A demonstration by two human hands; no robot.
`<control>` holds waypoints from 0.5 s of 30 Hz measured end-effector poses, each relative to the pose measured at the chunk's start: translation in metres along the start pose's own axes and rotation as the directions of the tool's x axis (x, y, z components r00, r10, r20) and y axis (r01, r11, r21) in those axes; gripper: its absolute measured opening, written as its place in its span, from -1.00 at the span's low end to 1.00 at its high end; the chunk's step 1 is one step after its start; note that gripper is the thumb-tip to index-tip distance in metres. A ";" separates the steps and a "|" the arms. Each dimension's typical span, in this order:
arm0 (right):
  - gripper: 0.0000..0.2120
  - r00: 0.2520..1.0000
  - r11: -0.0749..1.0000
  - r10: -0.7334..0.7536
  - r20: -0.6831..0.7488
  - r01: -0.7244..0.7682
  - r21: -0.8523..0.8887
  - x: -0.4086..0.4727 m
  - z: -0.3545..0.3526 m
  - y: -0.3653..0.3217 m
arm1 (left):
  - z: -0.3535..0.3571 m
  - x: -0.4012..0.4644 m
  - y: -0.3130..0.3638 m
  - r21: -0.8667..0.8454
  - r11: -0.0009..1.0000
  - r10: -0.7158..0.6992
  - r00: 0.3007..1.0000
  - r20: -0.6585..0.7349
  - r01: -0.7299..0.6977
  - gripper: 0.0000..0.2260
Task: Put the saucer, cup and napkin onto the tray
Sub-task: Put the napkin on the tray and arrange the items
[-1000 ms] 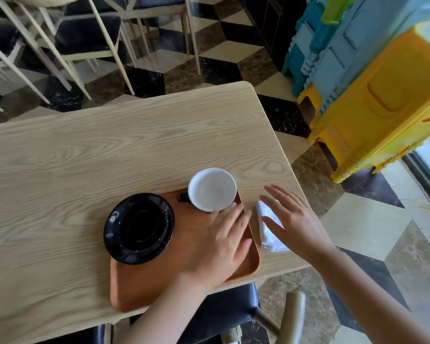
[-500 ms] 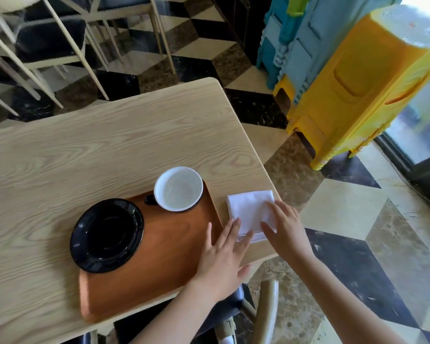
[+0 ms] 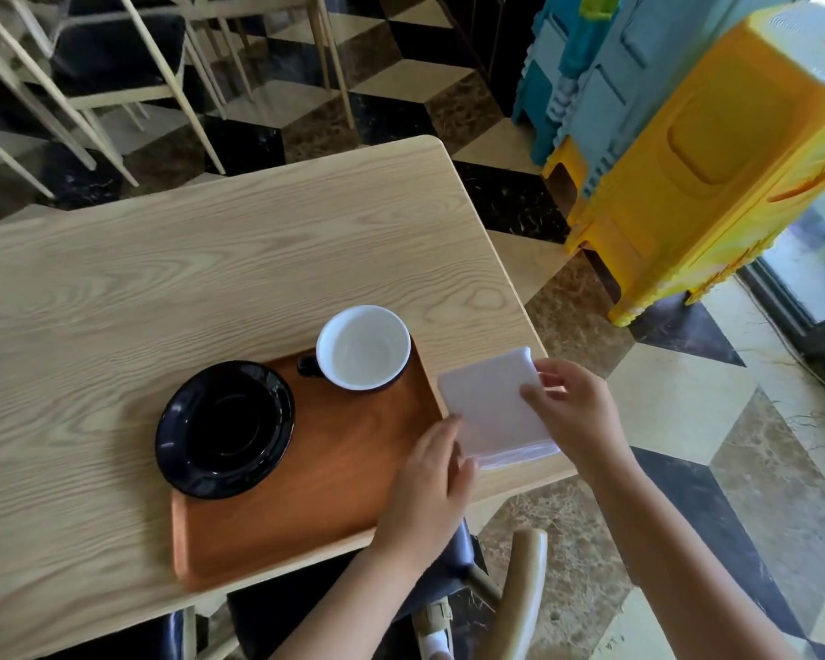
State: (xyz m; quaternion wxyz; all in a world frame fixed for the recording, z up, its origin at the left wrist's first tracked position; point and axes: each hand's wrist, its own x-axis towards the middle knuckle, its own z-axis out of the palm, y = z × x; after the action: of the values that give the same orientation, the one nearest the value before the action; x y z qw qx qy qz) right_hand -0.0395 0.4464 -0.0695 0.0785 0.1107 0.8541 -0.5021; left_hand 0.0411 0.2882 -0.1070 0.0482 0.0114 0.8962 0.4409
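Observation:
A brown wooden tray (image 3: 315, 507) lies at the table's near edge. On its left end sits a black saucer (image 3: 225, 428), overhanging the tray's left rim. At the tray's far right corner stands a cup (image 3: 363, 347), white inside and black outside, with its handle pointing left. A folded white napkin (image 3: 489, 404) lies on the table just right of the tray. My right hand (image 3: 575, 412) pinches the napkin's right edge. My left hand (image 3: 429, 488) rests at the tray's right rim, fingertips touching the napkin's near left corner.
The light wooden table (image 3: 187, 278) ends just right of the napkin. Yellow and blue plastic stools (image 3: 706, 150) are stacked on the right over the chequered floor. Chairs (image 3: 115, 64) stand behind the table, and another chair (image 3: 525, 593) sits below the near edge.
My left hand slid off the tray's surface to its right rim, against the napkin. My right hand shifted from covering the napkin to gripping its right edge. The camera view moved right.

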 end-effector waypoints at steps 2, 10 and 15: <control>-0.79 0.999 0.998 -0.025 0.042 0.023 0.053 -0.008 -0.004 -0.011 | -0.010 0.002 0.003 -0.359 0.917 -0.199 0.979 -0.030 0.176 -0.67; -0.57 0.969 0.927 0.038 0.243 -0.125 0.353 -0.025 0.016 -0.020 | -0.045 -0.011 -0.020 -0.741 0.551 -0.485 0.870 0.091 0.384 -0.81; -0.48 0.927 0.999 -0.047 0.371 0.039 0.029 -0.033 0.048 -0.004 | -0.059 -0.037 -0.046 -0.530 0.760 -0.457 0.889 -0.022 0.377 -0.43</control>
State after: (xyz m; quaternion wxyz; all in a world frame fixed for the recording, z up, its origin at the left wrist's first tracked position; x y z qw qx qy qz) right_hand -0.0082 0.3988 -0.0813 0.2266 -0.0043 0.8207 -0.5244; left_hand 0.0730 0.2113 -0.1053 0.0788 -0.2351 0.7270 0.6403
